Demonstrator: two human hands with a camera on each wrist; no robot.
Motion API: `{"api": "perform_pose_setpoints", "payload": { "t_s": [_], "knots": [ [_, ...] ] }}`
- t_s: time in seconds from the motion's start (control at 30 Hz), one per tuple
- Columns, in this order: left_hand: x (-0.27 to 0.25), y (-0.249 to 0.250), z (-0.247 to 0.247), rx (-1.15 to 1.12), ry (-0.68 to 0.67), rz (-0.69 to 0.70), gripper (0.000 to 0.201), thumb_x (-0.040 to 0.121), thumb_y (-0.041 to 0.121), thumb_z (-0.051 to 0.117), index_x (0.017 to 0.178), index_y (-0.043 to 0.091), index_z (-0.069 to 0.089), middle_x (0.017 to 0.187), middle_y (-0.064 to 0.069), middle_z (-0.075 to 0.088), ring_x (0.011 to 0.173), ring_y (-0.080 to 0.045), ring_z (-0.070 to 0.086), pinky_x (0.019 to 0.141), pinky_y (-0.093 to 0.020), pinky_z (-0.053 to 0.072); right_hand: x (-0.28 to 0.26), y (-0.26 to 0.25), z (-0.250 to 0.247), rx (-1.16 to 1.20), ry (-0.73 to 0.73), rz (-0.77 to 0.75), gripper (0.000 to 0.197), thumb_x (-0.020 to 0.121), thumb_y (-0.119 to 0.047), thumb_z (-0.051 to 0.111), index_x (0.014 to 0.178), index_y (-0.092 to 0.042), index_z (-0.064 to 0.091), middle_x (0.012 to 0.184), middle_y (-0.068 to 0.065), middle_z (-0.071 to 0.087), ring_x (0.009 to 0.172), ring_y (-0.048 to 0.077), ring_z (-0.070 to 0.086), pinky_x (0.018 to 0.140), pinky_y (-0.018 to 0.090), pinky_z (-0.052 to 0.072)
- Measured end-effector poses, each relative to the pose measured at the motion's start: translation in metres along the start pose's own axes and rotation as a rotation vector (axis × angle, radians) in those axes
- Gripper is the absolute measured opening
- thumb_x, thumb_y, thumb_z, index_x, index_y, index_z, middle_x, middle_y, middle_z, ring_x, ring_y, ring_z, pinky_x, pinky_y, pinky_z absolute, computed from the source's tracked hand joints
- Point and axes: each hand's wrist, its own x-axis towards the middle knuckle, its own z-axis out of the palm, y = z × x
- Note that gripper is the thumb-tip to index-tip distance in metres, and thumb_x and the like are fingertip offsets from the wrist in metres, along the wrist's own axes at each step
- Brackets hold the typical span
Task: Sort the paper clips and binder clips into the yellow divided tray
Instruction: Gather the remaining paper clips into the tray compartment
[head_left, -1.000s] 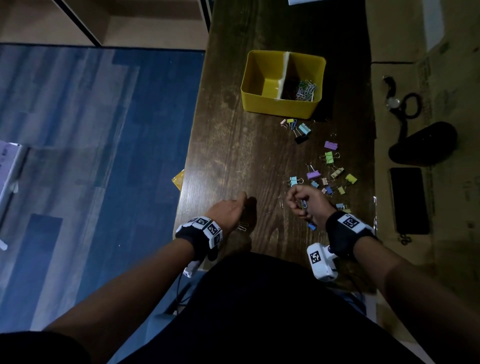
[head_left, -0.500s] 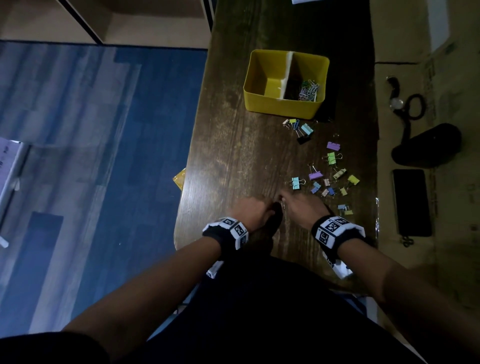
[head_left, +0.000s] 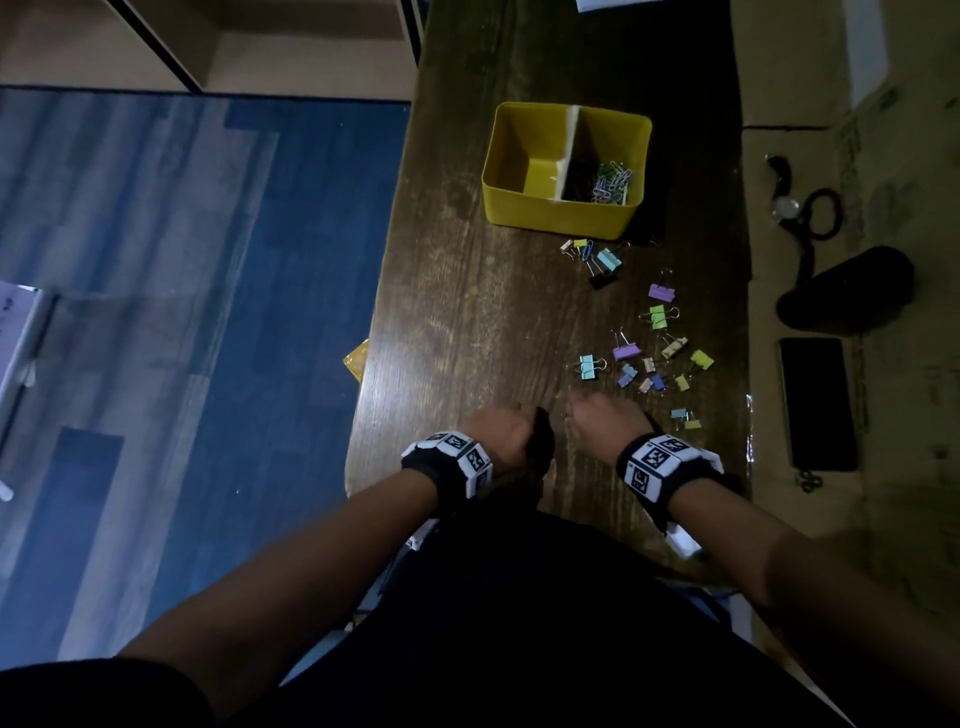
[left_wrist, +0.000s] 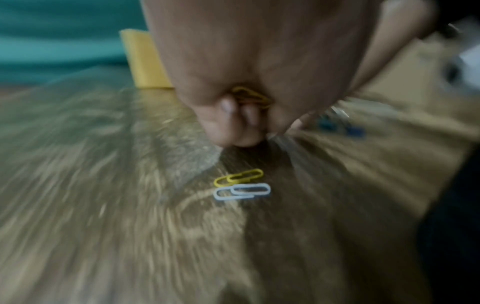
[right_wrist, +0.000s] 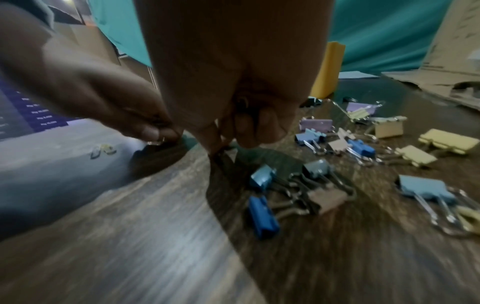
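- We have drawn both hands together at the near end of the dark wood-grain table, on the side away from the yellow plastic divided tray; a second ago they were well apart, the right one out among the binder clips.
- Our left hand is curled into a fist around a yellow wire paper clip – its loop peeks out between the folded fingers – with the fingertips touching the wood.
- Our right hand is also curled, its fingertips pinching down at the table just beside the left; something dark sits in the fold, but we cannot tell what (the view is blurred).
- We judge this a sweep for the last stray paper clips before a trip to the tray: a yellow paper clip on the table and a white paper clip lie side by side, nearer us than the left fist.
- The tray's right compartment holds a tangle of thin coloured wire paper clips; its left compartment looks bare, so the binder clips are not yet sorted.
- The pastel folded-metal binder clips with wire handles lie scattered between the tray and our right hand – boxy and springy, easy to pinch; the flat wire paper clips must be nipped or slid off the smooth wood.
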Motion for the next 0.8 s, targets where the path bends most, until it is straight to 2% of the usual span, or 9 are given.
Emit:
{"api": "perform_pose_setpoints", "payload": {
  "t_s": [0.13,0.23,0.33,0.37,0.47,0.57,0.67,0.73,0.8],
  "knots": [
    [-0.009,-0.022,0.001,-0.321,0.065,-0.111,0.027,0.091,0.011,0.05,0.115,0.004,0.04,0.103,-0.022,0.062,0.09,-0.039,0.061,0.071,-0.038,0.047,-0.001,-0.008,0.004,-0.001,-0.066,0.003,0.039,0.096,-0.021,0.041,0.129,0.0,0.041,0.108,0.016,0.064,0.094,0.032,0.065,0.072,0.038,0.049],
    [-0.02,-0.044,-0.003,-0.471,0.138,-0.18,0.023,0.089,0.003,0.049,0.11,0.005,0.04,0.09,-0.019,0.065,0.079,-0.034,0.063,0.066,-0.036,0.047,-0.004,-0.011,0.005,0.175,-0.097,-0.029,0.039,0.096,-0.024,0.039,0.128,-0.001,0.038,0.099,0.015,0.06,0.081,0.028,0.061,0.068,0.039,0.047],
    [-0.031,-0.064,-0.006,-0.584,0.21,-0.213,0.025,0.093,0.004,0.047,0.117,0.01,0.045,0.078,-0.005,0.063,0.066,-0.022,0.058,0.065,-0.03,0.047,-0.007,-0.015,0.004,0.422,-0.083,-0.082,0.011,0.091,-0.026,0.04,0.088,-0.017,0.042,0.077,0.005,0.046,0.061,0.018,0.044,0.06,0.036,0.036],
    [-0.035,-0.069,-0.008,-0.625,0.22,-0.228,0.027,0.093,0.003,0.045,0.118,0.012,0.05,0.077,0.0,0.062,0.065,-0.016,0.058,0.065,-0.024,0.046,-0.007,-0.015,0.004,0.502,-0.065,-0.066,0.015,0.087,-0.028,0.042,0.075,-0.02,0.037,0.07,0.003,0.042,0.059,0.018,0.039,0.059,0.036,0.032],
    [-0.045,-0.076,-0.011,-0.779,0.187,-0.281,0.027,0.089,-0.004,0.042,0.089,0.01,0.065,0.064,0.01,0.058,0.054,0.002,0.051,0.055,-0.009,0.039,-0.006,-0.021,0.0,0.767,-0.012,-0.04,0.025,0.081,-0.022,0.05,0.061,-0.021,0.036,0.06,0.001,0.037,0.057,0.015,0.036,0.06,0.033,0.029],
    [-0.053,-0.078,-0.007,-0.918,0.14,-0.34,0.036,0.085,-0.005,0.043,0.056,0.012,0.054,0.043,0.01,0.047,0.044,-0.003,0.04,0.052,-0.021,0.033,-0.006,-0.028,-0.012,0.977,-0.065,-0.028,0.027,0.086,-0.005,0.05,0.063,-0.016,0.041,0.059,0.001,0.036,0.057,0.014,0.037,0.059,0.029,0.029],
    [-0.058,-0.076,-0.005,-0.908,0.132,-0.347,0.045,0.095,0.012,0.046,0.054,0.021,0.062,0.053,0.011,0.056,0.056,-0.009,0.049,0.06,-0.023,0.038,-0.005,-0.032,-0.017,1.128,-0.142,0.01,0.026,0.088,-0.004,0.045,0.066,-0.017,0.041,0.058,-0.001,0.038,0.049,0.01,0.036,0.048,0.024,0.029],
    [-0.06,-0.072,-0.004,-0.769,0.076,-0.333,0.041,0.098,0.023,0.045,0.071,0.006,0.07,0.068,-0.003,0.063,0.064,-0.014,0.054,0.066,-0.025,0.041,-0.001,-0.033,-0.015,1.321,-0.212,0.032,0.018,0.081,-0.009,0.045,0.066,-0.018,0.041,0.059,0.001,0.039,0.045,0.011,0.032,0.043,0.022,0.02],
    [-0.059,-0.069,0.002,-0.629,0.064,-0.315,0.044,0.101,0.031,0.04,0.079,0.0,0.063,0.077,-0.013,0.063,0.07,-0.021,0.057,0.068,-0.027,0.04,0.002,-0.033,-0.015,1.414,-0.268,0.043,0.012,0.073,-0.014,0.045,0.063,-0.018,0.04,0.057,0.001,0.037,0.044,0.011,0.028,0.043,0.023,0.013]
  ]
}}
